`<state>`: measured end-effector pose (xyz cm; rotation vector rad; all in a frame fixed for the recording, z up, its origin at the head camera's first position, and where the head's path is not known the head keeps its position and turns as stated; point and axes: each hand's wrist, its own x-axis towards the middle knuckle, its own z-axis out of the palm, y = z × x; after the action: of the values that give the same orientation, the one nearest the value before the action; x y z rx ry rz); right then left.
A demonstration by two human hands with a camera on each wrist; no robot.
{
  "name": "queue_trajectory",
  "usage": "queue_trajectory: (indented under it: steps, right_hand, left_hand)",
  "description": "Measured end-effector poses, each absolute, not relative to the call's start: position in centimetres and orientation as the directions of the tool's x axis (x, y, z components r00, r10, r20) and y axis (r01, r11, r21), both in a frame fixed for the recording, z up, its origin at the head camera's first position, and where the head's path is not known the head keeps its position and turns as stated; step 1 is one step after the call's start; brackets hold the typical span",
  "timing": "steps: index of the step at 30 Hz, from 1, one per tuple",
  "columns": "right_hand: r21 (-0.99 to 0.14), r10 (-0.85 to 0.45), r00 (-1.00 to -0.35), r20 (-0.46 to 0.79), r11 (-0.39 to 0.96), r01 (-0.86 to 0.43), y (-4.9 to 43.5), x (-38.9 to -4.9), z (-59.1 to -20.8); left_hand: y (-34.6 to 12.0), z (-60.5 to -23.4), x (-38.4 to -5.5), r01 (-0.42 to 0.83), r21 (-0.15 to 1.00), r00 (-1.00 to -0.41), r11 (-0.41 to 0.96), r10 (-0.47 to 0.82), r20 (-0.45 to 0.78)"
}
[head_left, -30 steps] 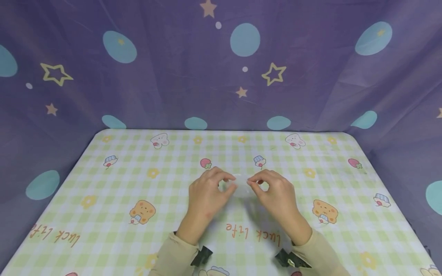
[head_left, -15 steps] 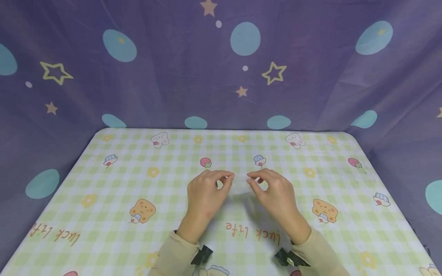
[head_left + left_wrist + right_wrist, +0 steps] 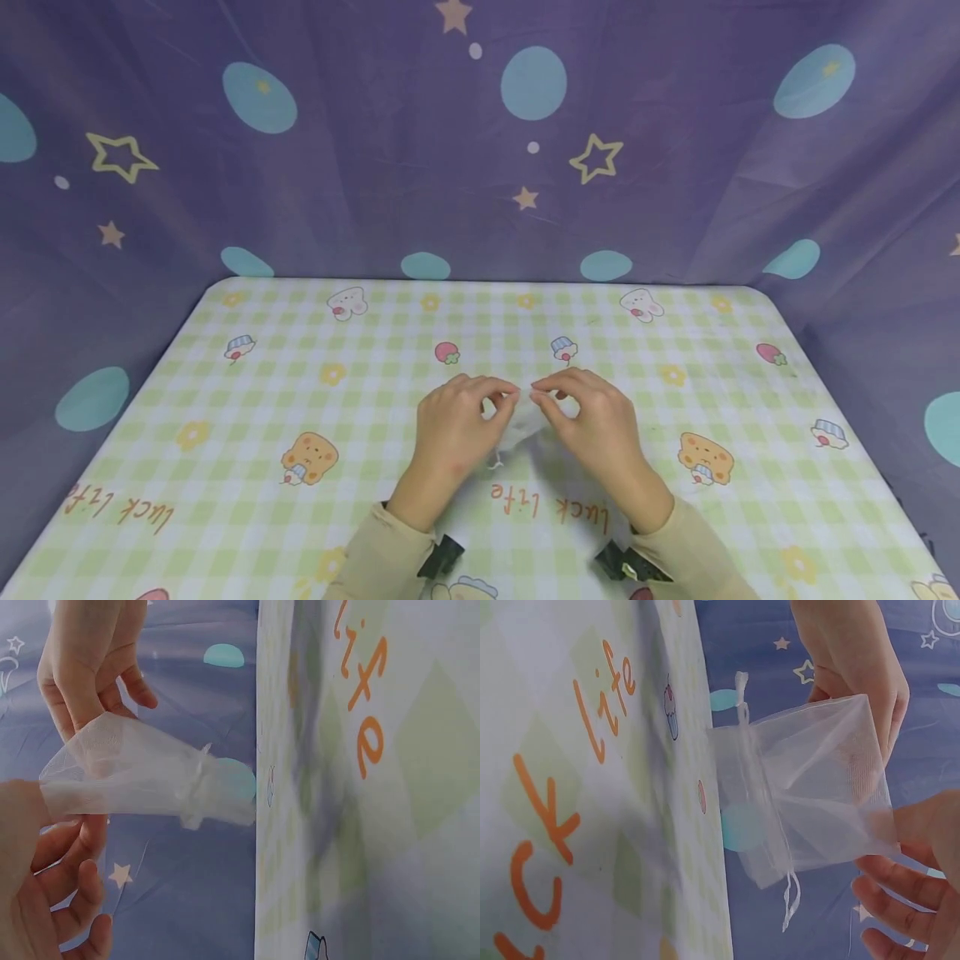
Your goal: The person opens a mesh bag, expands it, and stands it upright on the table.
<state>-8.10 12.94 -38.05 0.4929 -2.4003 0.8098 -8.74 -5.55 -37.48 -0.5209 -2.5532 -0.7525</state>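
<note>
A sheer white drawstring mesh bag (image 3: 519, 432) hangs between my two hands, its mouth and cord ends downward. My left hand (image 3: 461, 425) pinches one upper corner between thumb and fingertips. Opposite it, my right hand (image 3: 600, 421) pinches the other corner in the same way. In the right wrist view the bag (image 3: 810, 787) looks see-through, with white cords threaded near its lower end and some creases across it. The left wrist view shows the bag (image 3: 135, 769) folded and narrowed from the side. I can make out nothing inside it.
The table is covered with a green-and-white checked cloth (image 3: 247, 400) printed with cartoon figures and lettering. A purple curtain (image 3: 375, 167) with stars and blue dots stands behind it and along both sides. Black straps (image 3: 442, 557) are at my wrists.
My hands have come slightly closer together, the left moving a little right. The bag's cloth now droops lower, and a white cord end shows beneath my left hand.
</note>
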Motion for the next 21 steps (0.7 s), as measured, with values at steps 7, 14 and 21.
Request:
queue_trajectory:
  steps: [7, 14, 21]
  right_hand:
    - [-0.457, -0.122, -0.791, 0.600, 0.759, -0.464, 13.19, -8.18, -37.94]
    - [-0.470, -0.093, -0.789, 0.608, 0.758, -0.452, 13.21, -8.15, -37.83]
    - [-0.482, -0.113, -0.833, 0.542, 0.770, -0.418, 12.87, -7.75, -37.90]
  left_hand:
    - [-5.74, -37.38, -8.79, 0.415, 0.466, -0.835, 0.781, 0.124, 0.537]
    - [-5.76, -37.41, -8.81, 0.413, 0.463, -0.841, 0.784, 0.133, 0.525]
    - [-5.69, -37.39, -8.74, 0.406, 0.474, -0.826, 0.781, 0.091, 0.557]
